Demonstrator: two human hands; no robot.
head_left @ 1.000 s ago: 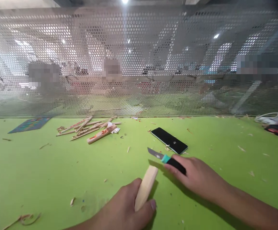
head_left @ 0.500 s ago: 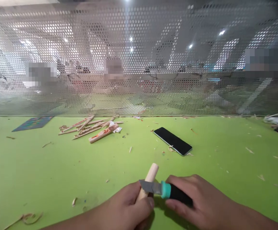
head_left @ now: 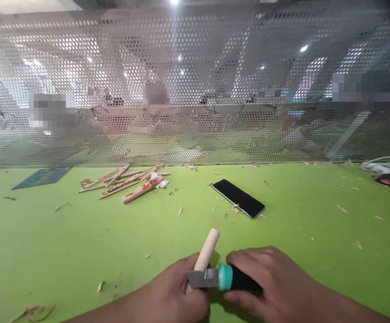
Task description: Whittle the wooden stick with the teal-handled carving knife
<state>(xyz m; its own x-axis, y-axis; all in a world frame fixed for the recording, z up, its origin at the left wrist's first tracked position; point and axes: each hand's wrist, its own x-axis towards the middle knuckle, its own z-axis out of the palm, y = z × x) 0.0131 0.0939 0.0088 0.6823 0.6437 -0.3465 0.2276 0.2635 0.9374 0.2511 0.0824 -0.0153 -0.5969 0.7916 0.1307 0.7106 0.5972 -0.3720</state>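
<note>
My left hand (head_left: 177, 291) is wrapped round the lower part of a pale wooden stick (head_left: 207, 249), whose rounded end points up and away from me. My right hand (head_left: 269, 282) grips the black handle of a knife (head_left: 226, 277) with a teal collar. The flat grey blade lies across the stick just above my left thumb, pointing left. The lower end of the stick is hidden in my left hand.
On the green table (head_left: 114, 242), a phone (head_left: 238, 198) lies beyond my hands. Carved sticks (head_left: 117, 183) and a stained wood block (head_left: 141, 189) are at the left. A perforated screen (head_left: 188, 134) stands behind; cables (head_left: 386, 164) are far right. Wood shavings are scattered about.
The blade has slid down the stick toward me, closer to my left hand, and more of the stick shows above it. The whole view has shifted slightly.
</note>
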